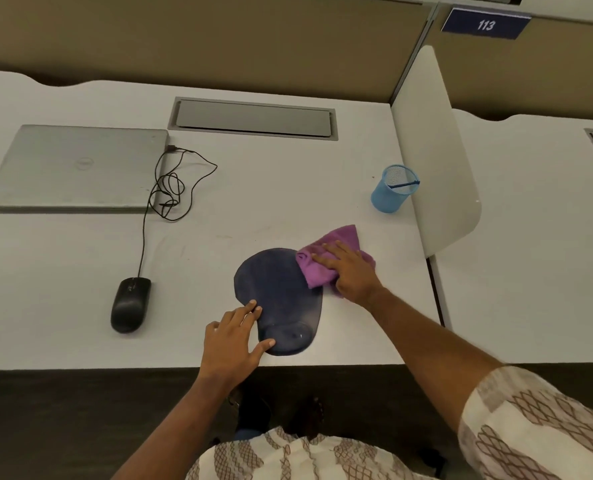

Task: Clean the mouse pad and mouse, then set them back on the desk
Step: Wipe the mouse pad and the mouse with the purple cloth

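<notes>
**Gently does it: wiping a soft, floppy pad**

Right now my left hand (234,337) lies flat and spread on the near left edge of the mouse pad (279,299), fingertips (257,309) on its dark surface and thumb at the raised wrist rest (288,336), grasping nothing. My right hand (348,271) presses, fingers extended, on a bunched purple microfibre cloth (326,258) that overlaps the pad's far right edge and spills onto the white desk (288,188). The pad sits near the front edge of the desk, just in front of me.

I judge the pad light and limp, with a fabric top and probably a grippy underside; it would slide or buckle under a hard stroke, so I pin it by the wrist rest, its thickest, firmest part. To lift it I would take that rest, since the thin rim would droop.

The wired mouse (131,304) lies well to the left, apart from the pad, its cable (170,188) looping up to the closed laptop (76,166). It looks hard, smooth and light; I would grip it across its sides, mindful that the cable may tug. A blue mesh pen cup (392,190) stands further back on the right.
</notes>
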Demonstrator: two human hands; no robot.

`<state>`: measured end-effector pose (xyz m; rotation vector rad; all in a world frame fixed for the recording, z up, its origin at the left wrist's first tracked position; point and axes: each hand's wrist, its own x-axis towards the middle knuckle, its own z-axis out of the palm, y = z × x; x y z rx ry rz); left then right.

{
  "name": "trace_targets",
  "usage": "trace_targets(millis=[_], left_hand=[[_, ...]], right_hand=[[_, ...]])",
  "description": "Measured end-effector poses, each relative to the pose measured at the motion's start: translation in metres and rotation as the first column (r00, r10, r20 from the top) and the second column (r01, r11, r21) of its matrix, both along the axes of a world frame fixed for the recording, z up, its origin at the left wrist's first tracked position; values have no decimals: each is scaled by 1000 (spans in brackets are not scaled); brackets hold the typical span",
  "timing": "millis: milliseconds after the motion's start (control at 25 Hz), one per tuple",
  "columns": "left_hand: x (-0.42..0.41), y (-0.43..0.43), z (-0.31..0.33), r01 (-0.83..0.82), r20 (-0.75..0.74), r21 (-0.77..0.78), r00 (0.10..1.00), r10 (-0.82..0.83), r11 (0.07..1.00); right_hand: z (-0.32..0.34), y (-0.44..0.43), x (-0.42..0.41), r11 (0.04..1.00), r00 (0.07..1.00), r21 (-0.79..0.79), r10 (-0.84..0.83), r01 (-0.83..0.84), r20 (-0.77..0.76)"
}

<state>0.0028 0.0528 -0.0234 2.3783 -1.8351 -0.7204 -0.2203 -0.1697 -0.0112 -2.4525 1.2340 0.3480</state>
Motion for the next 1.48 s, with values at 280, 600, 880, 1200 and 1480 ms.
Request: trace_targets(millis=[280,600,880,1200,1480], left_hand=[[-2,-2,-2,-19,-20,-4,1000,19,1000],[-20,-35,58,-2,-267,-45,964,-10,999],[-85,-87,133,467,-501,-151,724,-474,871],[-64,-138,150,360,-500,-290,733,-461,887],[-67,-170,156,369,-486,-389,696,-528,844]], right_hand=[[30,98,-130,944,947,102,-318,313,44],[102,148,-137,794,852,401,-520,457,58],[143,121,-74,756,731,357,-641,549,234],[159,109,-85,718,601,296,-692,630,400],[177,81,-112,715,563,140,-642,685,521]])
